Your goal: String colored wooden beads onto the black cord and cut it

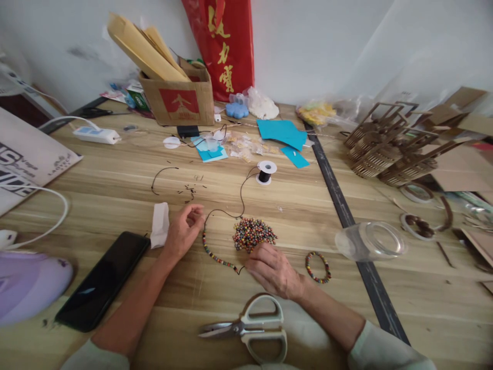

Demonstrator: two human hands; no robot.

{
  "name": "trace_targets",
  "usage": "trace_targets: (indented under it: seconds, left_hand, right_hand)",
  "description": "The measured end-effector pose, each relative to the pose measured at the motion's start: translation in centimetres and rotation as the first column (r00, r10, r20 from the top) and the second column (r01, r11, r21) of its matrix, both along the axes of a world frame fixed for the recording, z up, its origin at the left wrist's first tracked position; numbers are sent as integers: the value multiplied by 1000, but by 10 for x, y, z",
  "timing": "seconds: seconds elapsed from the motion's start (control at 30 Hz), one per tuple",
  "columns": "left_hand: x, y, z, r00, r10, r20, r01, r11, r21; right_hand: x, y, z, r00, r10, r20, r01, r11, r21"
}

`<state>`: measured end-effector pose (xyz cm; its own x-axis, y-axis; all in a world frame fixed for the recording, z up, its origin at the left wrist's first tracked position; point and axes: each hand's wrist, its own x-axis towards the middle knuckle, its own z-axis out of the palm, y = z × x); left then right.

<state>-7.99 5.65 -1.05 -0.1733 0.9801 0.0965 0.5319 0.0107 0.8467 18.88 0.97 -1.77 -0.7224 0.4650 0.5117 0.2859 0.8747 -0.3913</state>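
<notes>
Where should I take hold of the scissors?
Probably best by the handle loops, from the right: the scissors lie flat, blades pointing left, away from that approach. The right hand is just above the upper loop in the picture, so likely handiest.

Pale grey-green sleeves [385, 347] leave the forearms [333, 314] and hands [275, 271] bare.
</notes>
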Motion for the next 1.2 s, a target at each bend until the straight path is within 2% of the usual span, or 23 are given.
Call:
trace_targets:
  seconds: [0.1, 0.2, 0.23, 0.3, 0.37, 0.4, 0.47, 0.53, 0.7, 0.8, 1.0, 1.2]
  left_hand:
    - [3, -2, 8, 995, 87, 53, -91, 993, 75]
    - [12, -7, 20, 989, 75, 127, -89, 990, 110]
    - [17, -10, 24, 988, 43, 145, -57, 994, 96]
    - [28, -16, 31, 983, -92, 161, 87, 995, 41]
    - [42, -23, 34, 942, -271, 197, 280, 960, -20]
    - [49, -26, 34, 920, -321, 227, 342, 938, -62]
    - [62, -32, 33, 875, -386, 293, 439, 887, -144]
    - [72, -36, 31, 832, -449, 325, 517, 840, -163]
    - [84, -40, 30, 761, -543, 356, 628, 753, -195]
    - [86, -40, 29, 753, -533, 385, 635, 741, -217]
    - [85, -43, 19, 782, -486, 390, 589, 780, -209]
    - [82, -42, 13, 809, -474, 349, 562, 798, -219]
  right_hand:
    - [1, 0, -2, 1000, -7, 4, 7, 1000, -6]
    - [1, 1, -2, 1000, -16, 3, 16, 1000, -4]
    - [1, 1, -2, 1000, -17, -1, 17, 1000, -2]
    - [1, 2, 0, 1000, -20, -16, 20, 1000, -1]
    - [1, 2, 2, 999, -37, -35, 37, 999, -2]
    - [0, 2, 3, 998, -48, -41, 48, 999, -4]
    - [0, 3, 5, 996, -65, -56, 64, 998, -13]
    - [0, 4, 6, 994, -73, -78, 71, 997, -25]
    - [-1, 5, 3, 982, -118, -147, 112, 993, -46]
    - [-1, 6, 3, 975, -145, -171, 138, 989, -49]
    - [-1, 7, -1, 961, -203, -189, 186, 977, -104]
    - [1, 6, -6, 957, -225, -183, 205, 971, -126]
